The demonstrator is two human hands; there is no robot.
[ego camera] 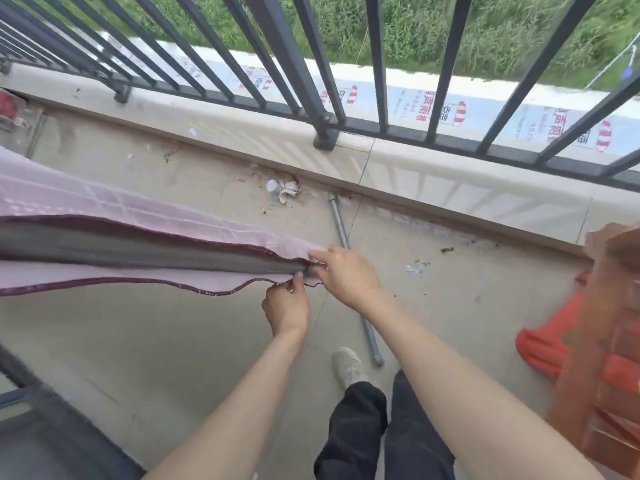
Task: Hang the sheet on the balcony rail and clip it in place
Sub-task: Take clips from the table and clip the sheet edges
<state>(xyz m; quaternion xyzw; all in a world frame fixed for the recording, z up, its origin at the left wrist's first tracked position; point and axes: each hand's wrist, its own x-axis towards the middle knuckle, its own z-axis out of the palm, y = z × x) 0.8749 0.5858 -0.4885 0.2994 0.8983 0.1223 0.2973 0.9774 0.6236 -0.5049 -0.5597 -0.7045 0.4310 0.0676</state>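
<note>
The sheet (121, 216) stretches from the left edge to mid-scene, barring the way across there; both hands, left hand (286, 308) and right hand (346, 277), meet at its right end. Right of them the floor (467, 282) lies open up to the far curb (433, 178), with only a pipe (353, 275) and litter (285, 190). The railing (311, 64) closes the far side; orange fabric (588, 341) crowds the near right.

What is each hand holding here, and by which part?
Both hands grip the pink sheet at its end: left hand pinches the lower hem, right hand the upper edge.
</note>
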